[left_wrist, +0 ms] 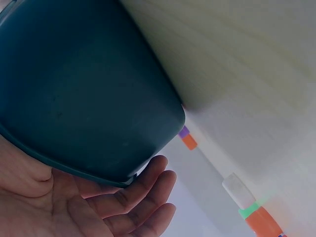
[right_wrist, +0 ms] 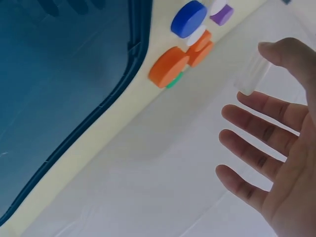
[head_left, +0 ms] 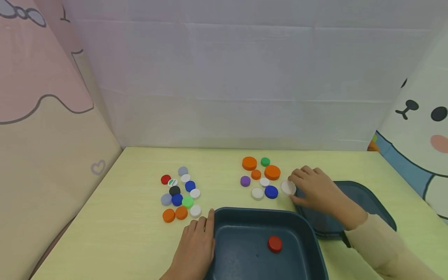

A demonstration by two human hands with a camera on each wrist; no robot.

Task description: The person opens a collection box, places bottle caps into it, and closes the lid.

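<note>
right hand (head_left: 317,191) pinches white cap (head_left: 287,188) thumb-to-forefinger; left hand (head_left: 196,245), loosely extended, touches bin (head_left: 260,210).

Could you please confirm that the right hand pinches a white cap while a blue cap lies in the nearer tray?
Not quite: a red cap, not blue, lies in the nearer tray, as the head view shows; the right hand pinches a white cap.

Soft, diffuse light casts faint shadow beside the deep tray (left_wrist: 94,98).

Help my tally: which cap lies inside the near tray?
The red cap, alone inside; all others, including the second red cap at left, are outside.
</note>
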